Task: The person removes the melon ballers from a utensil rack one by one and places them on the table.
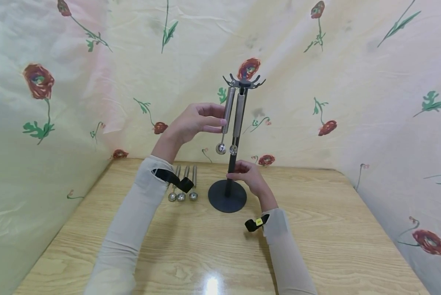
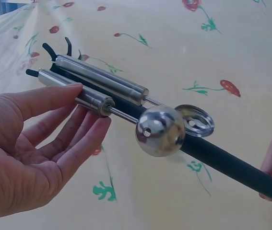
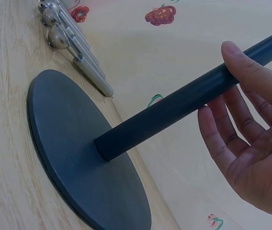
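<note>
With thumb and fingertips my left hand point(image 1: 198, 121) pinches the steel handle of a melon baller point(image 2: 73, 89), whose top end is at a hook of the black utensil stand point(image 3: 164, 108). Its round bowl, pierced by a small hole, points down. A second melon baller point(image 1: 238, 116) hangs beside it from the stand, close to the pole. Low on the pole, my right hand point(image 1: 249, 177) holds the stand between thumb and fingers. The stand is upright, its round base point(image 3: 68, 139) flat on the table.
Three more melon ballers point(image 1: 193, 196) lie side by side on the wooden table point(image 1: 316, 229), left of the stand's base, handles toward the back. Curved hooks point(image 1: 257, 84) fan out at the stand's top. A flowered cloth point(image 1: 297, 135) rises behind and at both sides.
</note>
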Motion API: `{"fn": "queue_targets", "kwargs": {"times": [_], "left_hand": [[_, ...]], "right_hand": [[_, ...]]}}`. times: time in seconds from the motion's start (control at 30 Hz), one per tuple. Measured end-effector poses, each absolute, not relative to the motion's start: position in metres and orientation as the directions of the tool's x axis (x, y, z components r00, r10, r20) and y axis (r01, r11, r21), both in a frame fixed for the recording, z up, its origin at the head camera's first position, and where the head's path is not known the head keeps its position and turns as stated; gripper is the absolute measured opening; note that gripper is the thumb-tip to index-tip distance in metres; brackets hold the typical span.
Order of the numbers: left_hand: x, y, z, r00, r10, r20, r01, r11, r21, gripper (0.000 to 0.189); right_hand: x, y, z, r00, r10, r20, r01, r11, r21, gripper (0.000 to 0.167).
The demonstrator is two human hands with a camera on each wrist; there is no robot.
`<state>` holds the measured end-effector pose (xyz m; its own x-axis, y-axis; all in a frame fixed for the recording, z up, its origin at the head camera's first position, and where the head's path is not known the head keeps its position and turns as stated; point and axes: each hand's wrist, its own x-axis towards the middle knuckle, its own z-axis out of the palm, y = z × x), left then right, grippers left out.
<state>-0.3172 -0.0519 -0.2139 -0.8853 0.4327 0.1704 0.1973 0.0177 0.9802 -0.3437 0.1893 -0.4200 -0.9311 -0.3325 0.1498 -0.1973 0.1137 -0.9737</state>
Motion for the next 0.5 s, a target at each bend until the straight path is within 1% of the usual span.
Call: {"fn": "queue_targets", "kwargs": {"times": [0.23,0.5], "left_hand": [[-0.3143,-0.0540,-0.2100,-0.882,0.439,0.174,0.208,0.030,0.978,0.035],[-0.3126,-0.0555,-0.2119,-0.884,0.430,0.183,0.208,0.010,0.978,0.036]], "right_hand": [[-0.3436,0.1890,-0.4197,-0.937,-0.324,0.132,-0.174,0.104,-0.979,0.017],[-0.3452,0.1884,-0.4213,-0.932,-0.332,0.147,-0.189,0.096,-0.977,0.017]]}}
